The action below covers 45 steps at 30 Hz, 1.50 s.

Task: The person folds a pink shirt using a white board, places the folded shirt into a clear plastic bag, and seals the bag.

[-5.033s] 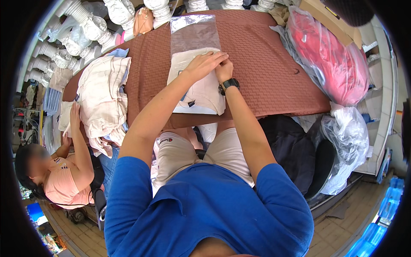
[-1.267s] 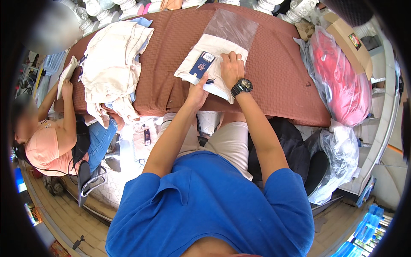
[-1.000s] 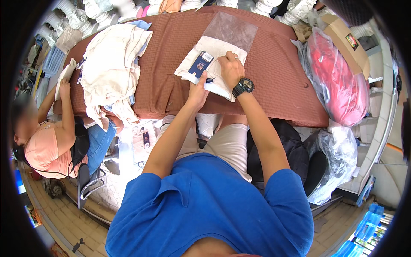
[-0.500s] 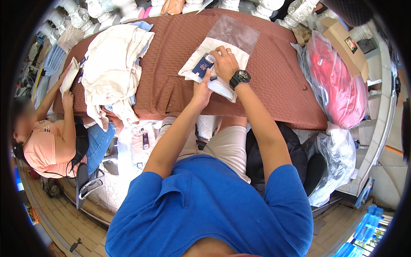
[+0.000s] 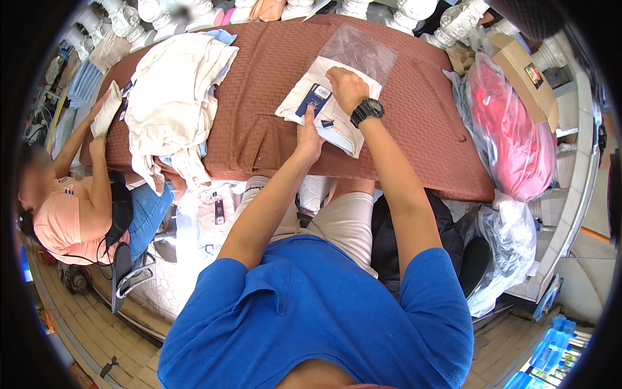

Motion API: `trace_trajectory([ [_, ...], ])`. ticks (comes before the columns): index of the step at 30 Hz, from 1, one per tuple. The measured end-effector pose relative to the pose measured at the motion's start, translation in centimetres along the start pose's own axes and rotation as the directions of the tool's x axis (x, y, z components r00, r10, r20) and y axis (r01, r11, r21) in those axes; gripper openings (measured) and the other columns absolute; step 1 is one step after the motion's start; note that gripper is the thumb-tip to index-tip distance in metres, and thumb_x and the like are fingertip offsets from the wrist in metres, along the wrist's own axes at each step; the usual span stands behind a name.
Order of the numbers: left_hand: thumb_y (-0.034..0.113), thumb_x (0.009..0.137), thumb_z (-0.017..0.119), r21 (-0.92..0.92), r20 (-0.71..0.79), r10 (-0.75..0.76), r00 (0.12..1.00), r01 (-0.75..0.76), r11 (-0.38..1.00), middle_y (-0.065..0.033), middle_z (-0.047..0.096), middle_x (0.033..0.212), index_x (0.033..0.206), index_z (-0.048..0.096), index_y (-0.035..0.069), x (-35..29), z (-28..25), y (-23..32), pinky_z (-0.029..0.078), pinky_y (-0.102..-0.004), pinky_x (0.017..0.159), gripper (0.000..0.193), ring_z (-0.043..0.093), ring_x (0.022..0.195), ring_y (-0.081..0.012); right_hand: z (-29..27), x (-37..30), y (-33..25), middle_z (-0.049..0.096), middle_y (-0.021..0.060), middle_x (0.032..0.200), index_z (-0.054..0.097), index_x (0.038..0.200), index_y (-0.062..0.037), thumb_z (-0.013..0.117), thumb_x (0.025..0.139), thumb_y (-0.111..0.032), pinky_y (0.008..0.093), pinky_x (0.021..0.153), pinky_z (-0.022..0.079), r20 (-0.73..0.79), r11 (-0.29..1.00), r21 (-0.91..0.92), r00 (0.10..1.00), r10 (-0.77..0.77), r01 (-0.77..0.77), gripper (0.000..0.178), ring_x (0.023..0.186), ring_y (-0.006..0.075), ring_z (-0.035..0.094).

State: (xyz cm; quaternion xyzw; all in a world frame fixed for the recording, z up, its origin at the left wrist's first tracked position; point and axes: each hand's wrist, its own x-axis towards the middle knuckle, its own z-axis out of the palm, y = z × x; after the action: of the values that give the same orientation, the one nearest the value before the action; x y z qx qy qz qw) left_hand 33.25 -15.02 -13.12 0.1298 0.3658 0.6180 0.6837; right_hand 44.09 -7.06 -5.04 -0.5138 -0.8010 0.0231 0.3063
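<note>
A folded cream garment (image 5: 301,91) lies on the brown-covered table, partly in or on a clear plastic bag (image 5: 363,52) whose empty end stretches away at the far side. On the garment sits a dark blue hang tag (image 5: 312,104) with a white label. My left hand (image 5: 310,137) grips the garment's near edge, thumb up on the tag's lower end; its other fingers are mostly hidden. My right hand (image 5: 348,89), below a black wristwatch, rests on the garment's far part with fingers curled down. Whatever lies under those fingertips is hidden.
A loose pile of cream clothes (image 5: 175,97) covers the table's left part. Beyond it, a seated person (image 5: 71,220) holds another folded garment (image 5: 107,110). At right stand a plastic-wrapped red bundle (image 5: 508,123) and a cardboard box (image 5: 528,78). White balusters (image 5: 414,13) line the back.
My right hand has moved off the tag, its fingers now curled on the garment to the tag's right. More of the tag shows. My left thumb has slid slightly left.
</note>
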Motion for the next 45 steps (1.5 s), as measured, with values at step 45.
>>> trace_trajectory([
  [45, 0.063, 0.102, 0.023, -0.175, 0.275, -0.008, 0.961, 0.058, 0.983, -0.0109, 0.044, 0.149, 0.149, 0.033, 0.007, -2.4, -0.5, 1.7, 0.037, -0.0446, 0.112, 0.074, 0.042, 0.139, -0.0264, 2.6, -5.5, -5.5, 0.069, 0.0141, 0.087, 0.062, 0.093, -0.0047, 0.065, 0.088, -0.018, 0.0449, 0.065, 0.054, -0.139, 0.959, -0.081, 0.956, 0.259, -0.271, 0.014, 0.076, 0.0354, 0.069],
])
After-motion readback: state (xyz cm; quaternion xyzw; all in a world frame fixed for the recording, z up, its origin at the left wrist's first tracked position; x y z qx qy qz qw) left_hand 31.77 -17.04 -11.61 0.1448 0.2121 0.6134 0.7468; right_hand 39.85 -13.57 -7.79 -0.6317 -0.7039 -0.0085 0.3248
